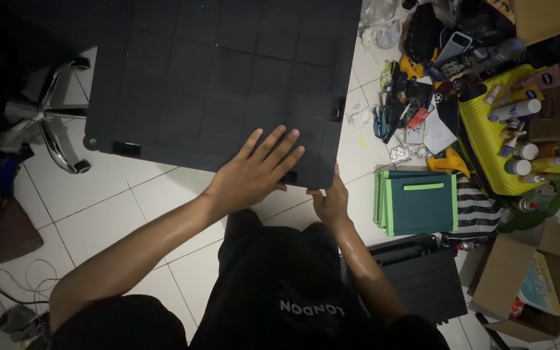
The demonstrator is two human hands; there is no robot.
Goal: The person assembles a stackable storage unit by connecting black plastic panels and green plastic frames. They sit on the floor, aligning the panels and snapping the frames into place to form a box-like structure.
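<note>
Black shorts (pixel 273 285) on the person's lap fill the bottom of the view, and both bare forearms reach forward from there over a white tiled floor (pixel 157 207). Ahead of them a large dark panel (pixel 221 78) marked with a grid of squares is held up above the tiles, its near edge running from a rounded left corner to the right corner by the hands. Spread flat, the left hand (pixel 254 172) lies palm down on top of the panel near that right corner, fingers apart and straight, pressing rather than clasping. At the very corner, the right hand (pixel 330 201) holds the panel's edge from underneath; its fingers are hidden below the board, so how tightly they close cannot be told. Small dark clips sit along the panel's near and right edges. To the left, the chrome base of a swivel chair (pixel 46 123) stands on the tiles. To the right, well apart from the hands, a green-trimmed folded box (pixel 419 202) lies beside an open yellow suitcase (pixel 487 155) full of bottles and tubes, with loose clutter above them. An open cardboard box (pixel 533 285) holding a book sits at the lower right.
</note>
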